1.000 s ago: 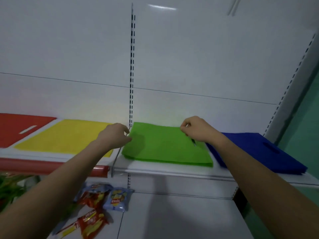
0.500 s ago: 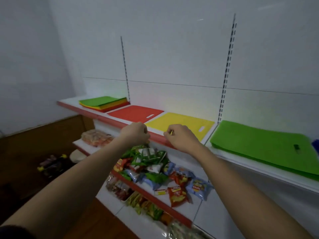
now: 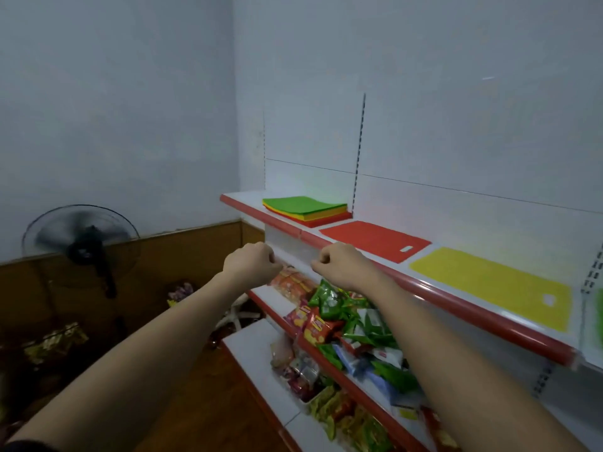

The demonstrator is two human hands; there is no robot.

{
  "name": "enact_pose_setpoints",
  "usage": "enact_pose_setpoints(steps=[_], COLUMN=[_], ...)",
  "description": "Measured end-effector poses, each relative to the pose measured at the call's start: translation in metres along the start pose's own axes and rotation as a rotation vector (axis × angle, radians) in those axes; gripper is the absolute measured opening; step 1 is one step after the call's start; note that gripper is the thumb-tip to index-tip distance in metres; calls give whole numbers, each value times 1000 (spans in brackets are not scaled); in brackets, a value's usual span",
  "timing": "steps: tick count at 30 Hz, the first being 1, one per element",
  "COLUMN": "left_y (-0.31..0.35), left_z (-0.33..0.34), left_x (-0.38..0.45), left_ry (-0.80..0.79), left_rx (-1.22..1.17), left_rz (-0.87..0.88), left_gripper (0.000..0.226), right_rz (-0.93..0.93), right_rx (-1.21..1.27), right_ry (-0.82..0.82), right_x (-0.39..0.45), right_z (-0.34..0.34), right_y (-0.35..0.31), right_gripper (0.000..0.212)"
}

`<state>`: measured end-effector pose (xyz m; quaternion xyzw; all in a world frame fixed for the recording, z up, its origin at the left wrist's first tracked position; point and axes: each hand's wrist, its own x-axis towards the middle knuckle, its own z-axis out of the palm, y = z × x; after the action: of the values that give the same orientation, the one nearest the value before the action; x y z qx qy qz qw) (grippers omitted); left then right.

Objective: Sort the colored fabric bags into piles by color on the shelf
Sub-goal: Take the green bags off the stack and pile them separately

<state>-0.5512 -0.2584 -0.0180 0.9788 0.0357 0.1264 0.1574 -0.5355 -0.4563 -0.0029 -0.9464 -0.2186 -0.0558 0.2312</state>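
Only the head view is given, so everything is placed against the mixed stack (image 3: 306,208) of bags, which sits at the far left end of the top shelf (image 3: 424,290), green on top with yellow and red edges showing underneath. Just right of the stack a single red bag (image 3: 375,239) is laid flat, and further right again a yellow bag (image 3: 492,282); a sliver of green is cut off at the frame edge. Both hands are held in the air short of the stack and below it, in front of the shelf lip: the left hand (image 3: 251,264) and the right hand (image 3: 339,264) are curled into loose fists with nothing seen pinched in either. The stack is up and slightly right of both hands, well apart, not touched. For the next grab, probably only the top green sheet should be peeled off, pinched at a near corner, so the layers under it aren't dragged along. Snack packets (image 3: 339,324) are piled on the lower shelf.
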Motion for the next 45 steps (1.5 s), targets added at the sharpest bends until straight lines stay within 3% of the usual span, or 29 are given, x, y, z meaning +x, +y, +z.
enact_pose_setpoints(steps=[8,15,22,28,31,36,45], left_y=[-127,-201,-242,-270,-284,-310,-363], left_z=[-26,-27,4,23,26,38,65], left_x=[48,105,194,272,307,368,492], left_ry=[-26,-24,-47,-74,-43,-46,-92], left_rx=[-41,-50,-55,-34,-41,-35,-117], left_rz=[-40,-48,-42,-79,-95,-105,33], left_gripper=[24,22,30,37,42,53,61], right_rz=[-9,-48,-42,-37,-16,39,217], right_rx=[28,-4,-53,-6,-31,-84,-182], right_ry=[-58,-97,-191,-73,5,-4,25], right_x=[92,174,272,370,408,463,545], right_z=[67,107,140,161,170,187,216], right_y=[-88,-118,-97,-77,-69,-54,-35], right_gripper=[39,41,32,25,28,34,46])
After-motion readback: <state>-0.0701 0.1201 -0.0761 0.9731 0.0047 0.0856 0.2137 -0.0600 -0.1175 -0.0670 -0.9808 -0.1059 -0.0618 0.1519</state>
